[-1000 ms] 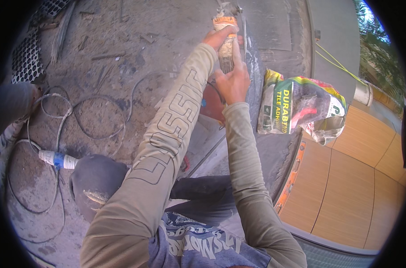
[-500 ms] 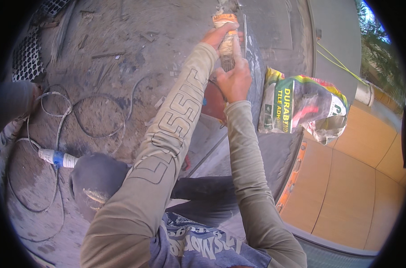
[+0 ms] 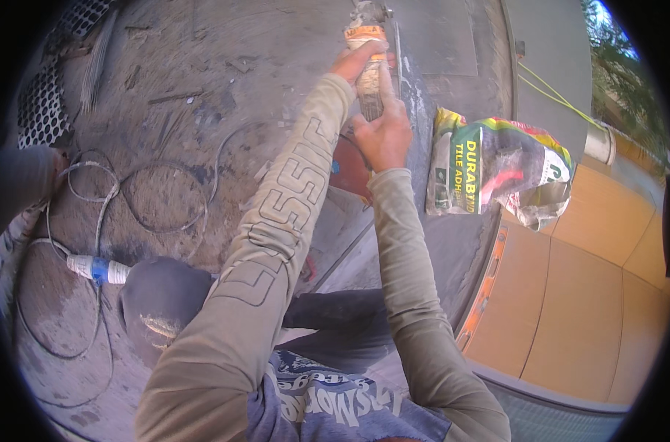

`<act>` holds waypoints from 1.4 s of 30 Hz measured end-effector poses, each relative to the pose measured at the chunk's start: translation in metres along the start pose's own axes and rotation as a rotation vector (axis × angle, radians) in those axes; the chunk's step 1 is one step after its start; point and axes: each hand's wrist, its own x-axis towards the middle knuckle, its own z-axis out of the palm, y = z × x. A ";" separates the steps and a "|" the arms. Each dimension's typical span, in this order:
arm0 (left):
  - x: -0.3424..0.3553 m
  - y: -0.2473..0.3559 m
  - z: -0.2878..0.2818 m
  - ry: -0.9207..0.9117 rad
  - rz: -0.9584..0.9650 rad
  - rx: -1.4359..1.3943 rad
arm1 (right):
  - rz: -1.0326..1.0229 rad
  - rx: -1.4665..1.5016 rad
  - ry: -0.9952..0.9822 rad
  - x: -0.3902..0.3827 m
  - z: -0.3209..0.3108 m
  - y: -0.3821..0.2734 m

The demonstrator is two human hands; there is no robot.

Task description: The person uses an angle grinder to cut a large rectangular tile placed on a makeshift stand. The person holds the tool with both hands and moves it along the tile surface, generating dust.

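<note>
Your left hand (image 3: pixel 353 63) is closed around the dusty power tool (image 3: pixel 369 87), just below its orange band (image 3: pixel 365 33). Your right hand (image 3: pixel 386 136) grips the tool's near end, one finger stretched along its body. The tool is at the top middle of the view, out ahead of your outstretched arms. To the right lies a crumpled printed bag (image 3: pixel 464 166), with an orange level (image 3: pixel 483 289) nearer to you. On your left, a grey cable (image 3: pixel 99 197) loops over the dirty floor (image 3: pixel 166 132), near a blue-and-white connector (image 3: pixel 98 269).
</note>
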 end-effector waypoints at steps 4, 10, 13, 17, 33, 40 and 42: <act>-0.008 0.003 0.004 -0.010 0.004 0.025 | -0.011 -0.004 0.010 -0.003 0.000 0.001; -0.012 0.003 0.007 -0.004 0.018 0.047 | -0.031 -0.007 0.030 -0.004 0.003 0.008; -0.009 0.004 0.008 0.006 0.002 0.049 | -0.011 0.007 0.018 -0.001 0.003 0.005; 0.001 0.007 0.003 -0.007 0.005 0.062 | 0.030 0.025 -0.016 0.005 0.002 0.001; 0.011 0.005 0.003 -0.011 -0.042 0.040 | 0.009 -0.018 0.004 0.011 0.005 0.003; -0.004 -0.002 0.001 -0.041 -0.002 0.036 | -0.018 0.042 0.032 -0.001 0.003 0.008; -0.004 -0.002 -0.002 -0.077 -0.016 0.011 | -0.024 0.037 0.034 -0.002 0.003 0.009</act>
